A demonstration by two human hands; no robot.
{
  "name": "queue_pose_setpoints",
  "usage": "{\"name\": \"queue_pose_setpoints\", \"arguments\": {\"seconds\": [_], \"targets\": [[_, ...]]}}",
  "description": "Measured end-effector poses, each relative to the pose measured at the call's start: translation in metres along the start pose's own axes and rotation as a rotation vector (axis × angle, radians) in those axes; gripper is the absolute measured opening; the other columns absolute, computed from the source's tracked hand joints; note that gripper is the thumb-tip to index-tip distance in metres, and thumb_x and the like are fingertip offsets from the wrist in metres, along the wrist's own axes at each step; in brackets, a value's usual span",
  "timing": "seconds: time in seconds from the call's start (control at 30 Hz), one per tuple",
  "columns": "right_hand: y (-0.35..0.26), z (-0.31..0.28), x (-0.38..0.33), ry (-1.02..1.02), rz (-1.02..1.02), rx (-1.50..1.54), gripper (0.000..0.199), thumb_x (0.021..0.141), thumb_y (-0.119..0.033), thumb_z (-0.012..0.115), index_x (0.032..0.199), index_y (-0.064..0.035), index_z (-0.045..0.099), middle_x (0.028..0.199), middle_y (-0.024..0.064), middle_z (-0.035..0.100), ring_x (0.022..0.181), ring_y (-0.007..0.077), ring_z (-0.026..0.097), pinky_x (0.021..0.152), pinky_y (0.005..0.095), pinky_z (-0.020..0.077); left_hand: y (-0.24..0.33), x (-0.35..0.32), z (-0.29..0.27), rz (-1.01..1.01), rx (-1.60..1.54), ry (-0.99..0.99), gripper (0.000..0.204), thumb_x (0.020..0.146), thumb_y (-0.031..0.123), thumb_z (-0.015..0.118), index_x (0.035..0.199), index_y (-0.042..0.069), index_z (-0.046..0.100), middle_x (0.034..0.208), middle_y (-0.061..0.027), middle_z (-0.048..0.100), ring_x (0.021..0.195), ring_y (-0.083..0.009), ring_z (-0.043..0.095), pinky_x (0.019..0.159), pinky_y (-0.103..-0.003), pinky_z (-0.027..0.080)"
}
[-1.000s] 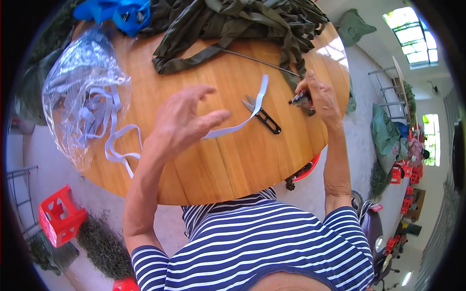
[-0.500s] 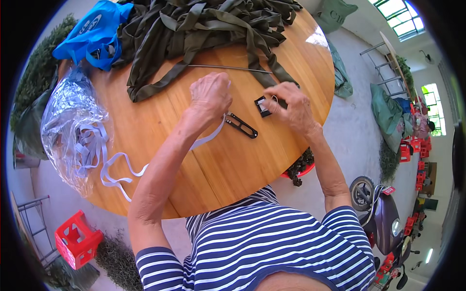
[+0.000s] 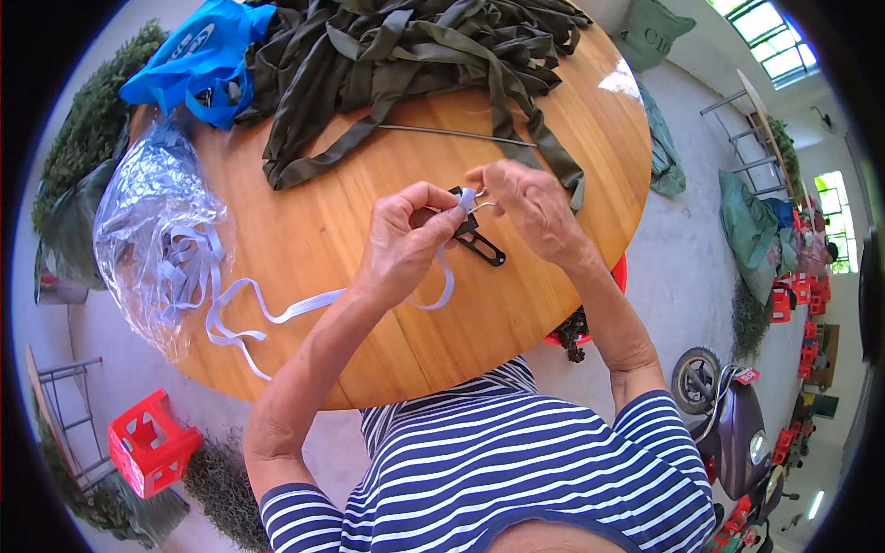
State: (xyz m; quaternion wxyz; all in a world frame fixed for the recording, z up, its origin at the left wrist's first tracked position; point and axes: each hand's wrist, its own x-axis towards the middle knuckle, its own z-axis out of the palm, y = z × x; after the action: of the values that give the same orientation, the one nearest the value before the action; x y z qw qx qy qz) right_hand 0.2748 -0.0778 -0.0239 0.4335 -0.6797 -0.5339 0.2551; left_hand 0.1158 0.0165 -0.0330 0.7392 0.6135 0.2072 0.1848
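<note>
Over the round table, my left hand [image 3: 415, 230] pinches a white flat band [image 3: 467, 200], its end bent into a small loop at the fingertips. From there the band hangs in a curve and trails left across the wood. My right hand [image 3: 535, 205], slightly blurred, is closed at the fingertips on a thin silvery bent wire piece [image 3: 481, 206], which meets the band's end. Black thread snips [image 3: 481, 247] lie just below the hands, partly covered by them. Something small and black shows behind the left fingertips; most of it is hidden.
Dark green fabric straps [image 3: 396, 69] are heaped at the table's far side, with a thin metal rod [image 3: 452, 135] before them. A blue bag [image 3: 189, 60] and a clear plastic bag [image 3: 138, 249] holding more band lie left. A red stool [image 3: 152, 442] stands on the floor.
My left hand has turned and moved right, bringing the band's end up. My right hand has shifted left with the wire piece, so both hands now meet above the snips.
</note>
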Motion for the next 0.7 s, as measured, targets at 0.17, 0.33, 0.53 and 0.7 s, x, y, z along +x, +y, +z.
{"name": "queue_pose_setpoints", "arguments": {"seconds": [0.17, 0.33, 0.53, 0.7], "targets": [[0.003, 0.007, 0.011, -0.114, -0.272, -0.494, 0.049, 0.091, -0.041, 0.042, 0.075, 0.0013, 0.061, 0.067, 0.0146, 0.057, 0.058, 0.0299, 0.056, 0.056, 0.0347, 0.0438, 0.005, -0.017, 0.004, 0.048, -0.032, 0.091, 0.005, 0.083, 0.003, 0.056, 0.084, -0.002, 0.058, 0.071, 0.0003, 0.057, 0.064, -0.003, 0.049, 0.057, -0.019, 0.04], [0.001, 0.015, 0.015, 0.018, -0.188, -0.381, 0.054, 0.092, -0.04, 0.04, 0.067, 0.0042, 0.057, 0.059, 0.0139, 0.056, 0.054, 0.0241, 0.056, 0.052, 0.0333, 0.0444, 0.002, -0.016, -0.01, 0.025, -0.064, 0.072, 0.007, 0.085, 0.006, 0.054, 0.087, 0.0, 0.057, 0.07, -0.0011, 0.058, 0.063, -0.005, 0.055, 0.054, -0.02, 0.043], [0.004, 0.013, 0.017, 0.043, 0.197, 0.067, 0.059, 0.091, -0.043, 0.04, 0.058, 0.0053, 0.05, 0.052, 0.01, 0.049, 0.051, 0.0148, 0.047, 0.052, 0.0295, 0.0397, 0.017, -0.021, -0.03, -0.195, -0.119, -0.073, 0.014, 0.086, 0.014, 0.054, 0.087, 0.0, 0.056, 0.064, -0.0037, 0.056, 0.044, -0.0066, 0.05, 0.038, -0.02, 0.041], [-0.002, 0.018, 0.016, 0.002, 0.195, 0.024, 0.058, 0.091, -0.042, 0.038, 0.058, 0.0047, 0.049, 0.051, 0.0106, 0.048, 0.05, 0.0169, 0.046, 0.052, 0.0307, 0.0389, 0.02, -0.023, -0.035, -0.217, -0.045, -0.128, 0.015, 0.085, 0.015, 0.055, 0.085, 0.0, 0.057, 0.062, -0.0021, 0.054, 0.047, -0.005, 0.049, 0.04, -0.019, 0.04]]}}
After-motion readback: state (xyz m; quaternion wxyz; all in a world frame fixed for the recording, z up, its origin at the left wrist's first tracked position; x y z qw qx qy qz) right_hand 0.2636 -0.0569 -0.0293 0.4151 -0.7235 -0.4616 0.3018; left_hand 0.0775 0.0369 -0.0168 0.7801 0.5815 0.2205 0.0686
